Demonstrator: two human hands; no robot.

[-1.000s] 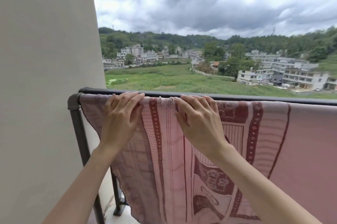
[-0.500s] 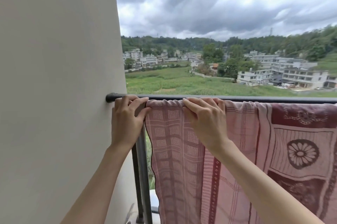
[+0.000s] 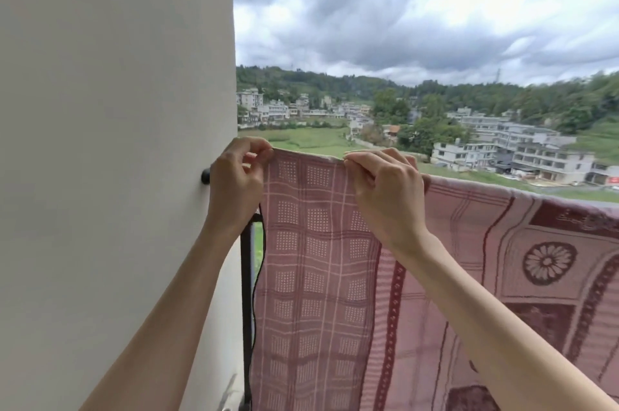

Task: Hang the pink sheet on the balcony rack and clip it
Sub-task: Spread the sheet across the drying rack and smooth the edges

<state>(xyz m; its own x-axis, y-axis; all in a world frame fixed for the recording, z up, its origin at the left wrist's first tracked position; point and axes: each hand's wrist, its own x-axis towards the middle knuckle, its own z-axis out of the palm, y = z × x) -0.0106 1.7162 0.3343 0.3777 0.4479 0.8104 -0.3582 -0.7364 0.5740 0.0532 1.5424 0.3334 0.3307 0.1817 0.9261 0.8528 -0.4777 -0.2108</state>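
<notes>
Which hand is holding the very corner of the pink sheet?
The left hand, next to the white wall. It pinches the pink sheet at its end corner; the right hand pinches the top edge further along.

The one camera sat on my head and looked forward, slightly down, over the balcony rack [image 3: 247,276] toward open country. It was close to my left hand [image 3: 234,183] and right hand [image 3: 385,196], which filled the frame's middle. A wall [image 3: 114,142] took the left third; sky took the upper right. No second view shared the scene.
</notes>
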